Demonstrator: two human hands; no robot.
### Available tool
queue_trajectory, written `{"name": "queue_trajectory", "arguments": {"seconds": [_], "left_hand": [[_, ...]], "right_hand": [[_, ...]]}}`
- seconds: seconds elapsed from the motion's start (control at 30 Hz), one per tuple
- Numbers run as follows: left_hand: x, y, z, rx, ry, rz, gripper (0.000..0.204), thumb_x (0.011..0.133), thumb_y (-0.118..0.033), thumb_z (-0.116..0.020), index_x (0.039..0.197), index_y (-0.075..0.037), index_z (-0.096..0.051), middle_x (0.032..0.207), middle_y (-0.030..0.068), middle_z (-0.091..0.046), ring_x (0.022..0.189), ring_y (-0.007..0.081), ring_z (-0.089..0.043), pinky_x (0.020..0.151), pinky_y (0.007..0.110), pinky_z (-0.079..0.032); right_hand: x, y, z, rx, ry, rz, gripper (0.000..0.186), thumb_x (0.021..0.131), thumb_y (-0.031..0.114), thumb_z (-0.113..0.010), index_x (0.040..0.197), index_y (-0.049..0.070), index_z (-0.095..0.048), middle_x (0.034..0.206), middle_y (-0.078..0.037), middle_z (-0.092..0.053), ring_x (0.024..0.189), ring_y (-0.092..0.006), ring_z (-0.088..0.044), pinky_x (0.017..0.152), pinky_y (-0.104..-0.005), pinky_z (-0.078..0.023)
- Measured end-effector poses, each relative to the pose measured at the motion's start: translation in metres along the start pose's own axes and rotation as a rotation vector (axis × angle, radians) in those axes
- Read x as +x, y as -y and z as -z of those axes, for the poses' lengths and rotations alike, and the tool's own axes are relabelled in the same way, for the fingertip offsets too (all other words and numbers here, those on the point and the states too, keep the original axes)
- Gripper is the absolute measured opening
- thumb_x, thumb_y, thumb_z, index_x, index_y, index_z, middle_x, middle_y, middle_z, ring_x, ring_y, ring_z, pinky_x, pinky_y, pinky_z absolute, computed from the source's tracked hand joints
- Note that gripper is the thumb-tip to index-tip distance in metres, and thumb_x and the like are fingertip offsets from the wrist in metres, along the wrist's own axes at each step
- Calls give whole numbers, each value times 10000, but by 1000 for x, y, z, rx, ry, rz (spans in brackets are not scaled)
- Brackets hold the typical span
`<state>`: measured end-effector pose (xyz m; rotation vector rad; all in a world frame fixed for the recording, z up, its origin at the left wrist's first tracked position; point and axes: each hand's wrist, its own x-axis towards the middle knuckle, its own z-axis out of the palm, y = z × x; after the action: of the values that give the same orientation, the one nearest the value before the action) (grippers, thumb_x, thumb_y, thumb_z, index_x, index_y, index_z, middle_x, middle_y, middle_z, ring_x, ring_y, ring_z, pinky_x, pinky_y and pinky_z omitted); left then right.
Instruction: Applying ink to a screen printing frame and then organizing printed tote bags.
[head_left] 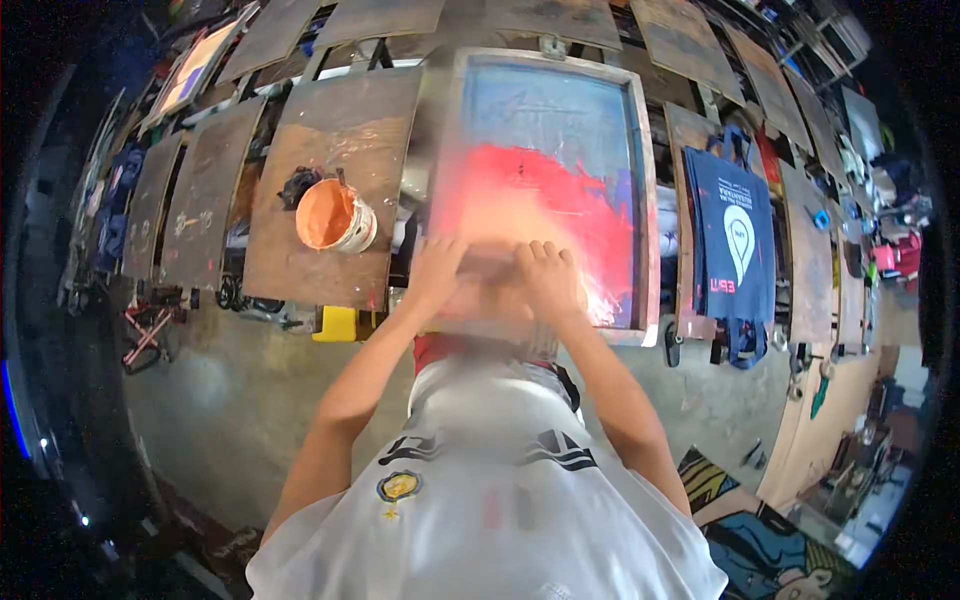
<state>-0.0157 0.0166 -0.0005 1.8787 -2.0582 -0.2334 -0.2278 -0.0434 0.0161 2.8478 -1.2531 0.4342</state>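
**Both hands on a squeegee at the near end of a printing screen**

The left hand (437,268) and the right hand (548,275) sit side by side, fingers curled over a blurred squeegee (490,262) that lies across the near end of a wood-framed printing screen (645,200). Both hands grasp it from above, knuckles toward the camera; the tool itself is smeared by motion, so its shape is hard to make out. Red ink (545,195) spreads over the middle and lower part of the blue mesh, reaching the squeegee. The screen lies flat on a brown printing board, straight ahead of the person's chest.

On the neighbouring board (330,240) to the left stands a white bucket of orange ink (335,216), with a dark rag (298,184) just beside it. To the right of the screen, a navy tote bag (735,235) with a white pin-shaped print lies on another board, its handles pointing away. More bare brown boards fan out in a ring on both sides. A yellow block (338,322) sits under the edge of the left board, above a grey concrete floor (210,400).
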Motion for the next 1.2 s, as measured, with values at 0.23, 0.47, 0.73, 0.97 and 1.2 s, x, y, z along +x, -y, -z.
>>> {"name": "queue_trajectory", "arguments": {"seconds": [0.23, 0.47, 0.73, 0.97, 1.2], "left_hand": [[25, -3, 18, -64, -138, -101, 537, 712, -322, -792, 1139, -81, -573, 1102, 87, -590, 1062, 296, -523, 902, 432, -400], [-39, 15, 10, -209, -25, -168, 592, 715, -456, -756, 1139, -75, -597, 1069, 87, -613, 1063, 298, -556, 908, 452, -413], [-12, 52, -9, -232, -68, -284, 606, 694, -460, -747, 1149, -89, -594, 1100, 62, -605, 1068, 261, -546, 921, 417, -406], [15, 47, 2, -262, -120, -453, 573, 689, -372, -771, 1150, -89, -582, 1121, 60, -578, 1093, 258, -526, 945, 427, -396], [-24, 47, 19, -228, 39, -462, 501, 707, -295, -785, 1121, -93, -589, 1087, 90, -602, 1056, 286, -565, 955, 420, -391]], "right_hand": [[13, -8, 10, -84, 0, -19, 177, 784, 152, -600, 953, 116, -560, 876, -41, -594, 888, -236, -589, 720, -402, -435], [-21, 22, 15, 27, 375, 17, 471, 688, 278, -768, 1074, 110, -558, 975, -59, -604, 1024, -260, -586, 848, -416, -474], [-8, 33, 12, 46, 239, -63, 548, 638, 279, -805, 1094, 112, -551, 993, -71, -604, 1006, -272, -580, 845, -439, -455], [-28, 70, 11, -107, -10, -329, 504, 652, 309, -778, 1063, 112, -563, 955, -68, -600, 939, -263, -577, 795, -419, -432], [-47, 67, 22, -86, 99, -225, 434, 625, 270, -795, 968, 136, -565, 928, -39, -584, 951, -240, -564, 820, -391, -421]]}}
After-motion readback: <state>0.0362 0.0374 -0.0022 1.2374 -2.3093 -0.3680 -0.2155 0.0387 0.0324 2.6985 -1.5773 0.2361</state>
